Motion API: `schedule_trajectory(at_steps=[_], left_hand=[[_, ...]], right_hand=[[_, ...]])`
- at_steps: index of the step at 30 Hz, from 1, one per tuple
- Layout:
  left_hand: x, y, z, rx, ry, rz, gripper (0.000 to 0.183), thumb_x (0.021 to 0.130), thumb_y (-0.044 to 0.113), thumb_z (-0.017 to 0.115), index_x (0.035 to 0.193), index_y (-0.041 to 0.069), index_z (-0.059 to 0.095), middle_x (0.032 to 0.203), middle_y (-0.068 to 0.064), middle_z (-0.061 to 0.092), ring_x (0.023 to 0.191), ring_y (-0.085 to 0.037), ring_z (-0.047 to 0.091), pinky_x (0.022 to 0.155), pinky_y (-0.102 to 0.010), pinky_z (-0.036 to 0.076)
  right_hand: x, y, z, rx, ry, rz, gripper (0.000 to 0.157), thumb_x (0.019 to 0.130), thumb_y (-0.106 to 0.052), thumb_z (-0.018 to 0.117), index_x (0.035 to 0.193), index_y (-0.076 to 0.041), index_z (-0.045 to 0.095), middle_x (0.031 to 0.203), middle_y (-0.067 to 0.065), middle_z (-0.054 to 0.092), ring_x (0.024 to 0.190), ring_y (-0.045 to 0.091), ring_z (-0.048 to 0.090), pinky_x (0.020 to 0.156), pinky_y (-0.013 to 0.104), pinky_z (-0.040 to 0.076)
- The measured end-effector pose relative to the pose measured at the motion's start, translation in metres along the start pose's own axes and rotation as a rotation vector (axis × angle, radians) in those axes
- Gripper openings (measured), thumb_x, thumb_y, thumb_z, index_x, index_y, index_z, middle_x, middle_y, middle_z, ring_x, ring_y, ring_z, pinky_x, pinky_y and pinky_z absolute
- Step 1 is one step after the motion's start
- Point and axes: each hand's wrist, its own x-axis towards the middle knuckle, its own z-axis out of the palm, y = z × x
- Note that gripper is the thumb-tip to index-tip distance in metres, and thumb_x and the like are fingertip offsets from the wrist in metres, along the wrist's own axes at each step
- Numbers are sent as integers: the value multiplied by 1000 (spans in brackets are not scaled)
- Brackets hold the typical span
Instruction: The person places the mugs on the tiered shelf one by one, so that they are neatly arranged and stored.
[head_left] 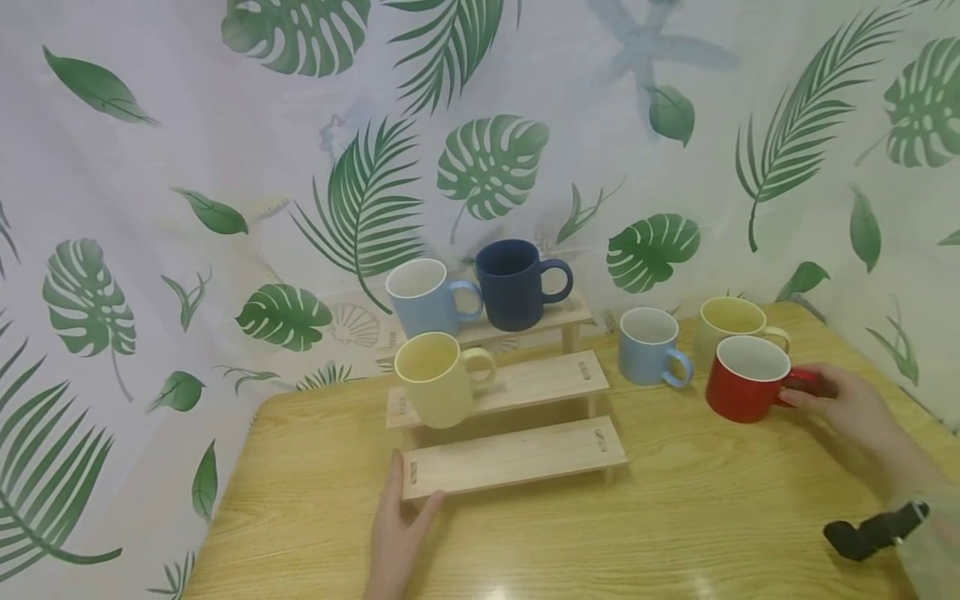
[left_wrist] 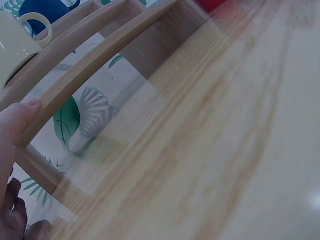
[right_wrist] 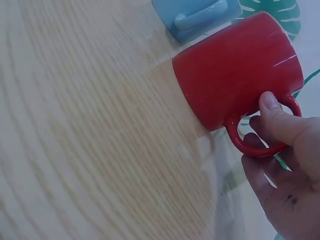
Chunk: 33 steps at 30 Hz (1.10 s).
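Observation:
My right hand point(head_left: 847, 408) pinches the handle of a red mug point(head_left: 742, 383), white inside, on the table's right side. In the right wrist view, the thumb lies on top of the handle point(right_wrist: 250, 150) with fingers beneath it. Whether the mug's base touches the table, I cannot tell. My left hand point(head_left: 401, 525) grips the left end of the lowest step of a wooden tiered stand point(head_left: 513, 458), thumb at its front edge. A pale yellow mug point(head_left: 435, 383) stands on the middle step. On the top step are a light blue mug point(head_left: 423, 300) and a navy mug point(head_left: 512, 287).
Close behind the red mug, another yellow mug point(head_left: 727, 321) stands on the wooden table point(head_left: 675, 517). A second light blue mug point(head_left: 647, 350) is between it and the stand. A leaf-patterned cloth point(head_left: 187, 292) hangs behind and to the left.

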Motion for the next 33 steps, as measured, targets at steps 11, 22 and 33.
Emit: schedule_trajectory(at_steps=[11, 22, 33], left_hand=[[1, 0, -1, -20, -3, -6, 92, 84, 52, 65, 154, 18, 16, 158, -1, 14, 144, -23, 14, 116, -48, 12], [2, -2, -1, -24, -12, -10, 93, 84, 55, 64, 154, 19, 15, 158, 2, 13, 144, -21, 12, 116, -48, 12], [1, -4, 0, -15, -9, -3, 93, 84, 55, 64, 154, 18, 15, 158, 1, 13, 144, -22, 13, 116, -47, 12]], right_hand=[[-3, -2, 0, 32, 3, 41, 38, 85, -24, 74, 107, 5, 62, 84, -16, 66, 76, -7, 52, 61, 12, 45], [-7, -11, 6, -122, 71, 87, 44, 85, -35, 73, 107, 3, 68, 87, 2, 69, 72, -2, 47, 57, 20, 41], [-17, -20, 20, -83, 85, 158, 48, 84, -44, 71, 107, -3, 69, 90, 5, 68, 76, 14, 47, 55, 24, 41]])
